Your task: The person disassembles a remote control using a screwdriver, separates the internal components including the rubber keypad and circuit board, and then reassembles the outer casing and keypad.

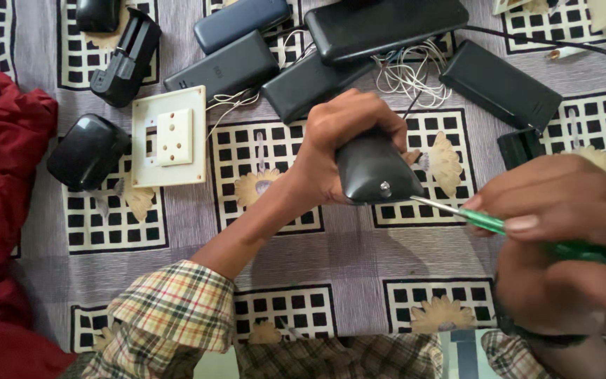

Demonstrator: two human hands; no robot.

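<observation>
Now the left hand is wrapped tight around a black casing, holding it up off the patterned cloth with its rounded end, where a small screw sits, turned toward the person; the casing's long axis runs from that screw end away up the picture, under the fingers. The right hand is closed on a green-handled screwdriver; its thin metal shaft points leftward and slightly up, the tip just beside the screw end, whether touching I cannot tell. So the screw lies to the left of the right hand, nearly in line with the shaft, and the left hand is the one on the casing. Beyond lie several black battery packs, loose white wires, a cream switch plate and a dark adapter; a red cloth is bunched at the left.
</observation>
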